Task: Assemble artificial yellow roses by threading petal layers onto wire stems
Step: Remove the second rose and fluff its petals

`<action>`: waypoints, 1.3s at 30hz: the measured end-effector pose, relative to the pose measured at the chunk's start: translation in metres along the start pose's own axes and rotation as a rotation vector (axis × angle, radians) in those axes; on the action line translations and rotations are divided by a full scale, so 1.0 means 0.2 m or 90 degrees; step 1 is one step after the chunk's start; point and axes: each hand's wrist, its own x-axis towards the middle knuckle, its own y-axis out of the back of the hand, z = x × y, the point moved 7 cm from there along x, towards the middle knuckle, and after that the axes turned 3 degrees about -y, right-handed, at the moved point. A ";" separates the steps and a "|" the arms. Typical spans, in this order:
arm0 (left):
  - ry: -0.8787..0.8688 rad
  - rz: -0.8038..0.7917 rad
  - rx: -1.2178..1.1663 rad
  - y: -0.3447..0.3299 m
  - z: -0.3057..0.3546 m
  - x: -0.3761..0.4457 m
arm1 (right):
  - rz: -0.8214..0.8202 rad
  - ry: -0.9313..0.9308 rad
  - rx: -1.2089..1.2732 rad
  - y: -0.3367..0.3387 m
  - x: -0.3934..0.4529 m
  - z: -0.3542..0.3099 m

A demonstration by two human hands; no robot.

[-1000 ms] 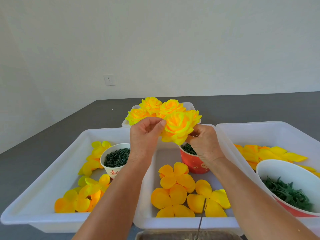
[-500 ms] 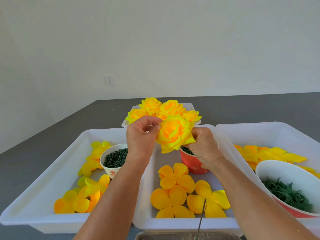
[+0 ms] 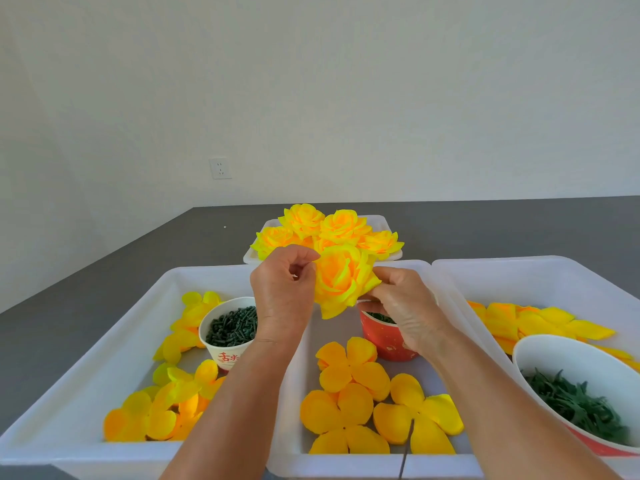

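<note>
Currently, status by item:
rose in work (image 3: pixel 341 278): held up between both hands, above the middle tray (image 3: pixel 301 375), in front of the finished roses (image 3: pixel 325 228)
left hand (image 3: pixel 282 292): fingers curled, fingertips pinching the rose's left petal edge
right hand (image 3: pixel 403 306): thumb and fingers pinched on the rose's lower right edge, palm partly covering the red cup (image 3: pixel 384 337)
wire stem (image 3: pixel 405 452): thin dark rod, bottom centre, crossing the middle tray's near rim; upper end over a petal layer
petal layers, middle tray (image 3: pixel 349 367): three flat orange-yellow pieces, lying just beside and overlapping each other
left tray (image 3: pixel 104 341): more loose petal layers (image 3: pixel 159 410); white cup (image 3: pixel 228 329) of small dark green parts
right tray (image 3: pixel 519 271): yellow petals (image 3: pixel 540 323) at back, large bowl (image 3: pixel 561 348) of green leafy pieces at front
finished roses: four or so, piled in a small white tray at back, on grey table (image 3: pixel 104 271)
wall outlet (image 3: pixel 220 168): white, on wall at left
</note>
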 end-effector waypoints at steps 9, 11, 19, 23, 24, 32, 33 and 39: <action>0.033 -0.022 0.014 -0.02 -0.03 0.00 | 0.011 -0.132 0.116 0.00 -0.02 0.03; 0.041 -0.034 0.004 -0.04 -0.04 -0.01 | 0.054 -0.136 0.078 0.02 -0.02 0.04; 0.146 -0.086 -0.079 -0.07 -0.08 0.02 | 0.117 -0.219 0.181 0.04 0.02 0.06; 0.223 -0.109 -0.181 -0.09 -0.07 0.18 | 0.141 -0.200 0.189 0.06 0.16 -0.11; 0.237 -0.106 -0.209 -0.09 -0.06 0.23 | 0.144 -0.196 0.190 0.06 0.21 -0.15; 0.269 -0.112 -0.303 -0.18 -0.17 0.42 | 0.188 -0.213 0.144 0.01 0.58 -0.14; 0.281 -0.113 -0.303 -0.19 -0.21 0.43 | 0.202 -0.222 0.126 0.01 0.62 -0.11; 0.334 -0.158 -0.224 -0.26 -0.42 0.44 | 0.203 -0.195 -0.034 0.00 0.80 0.06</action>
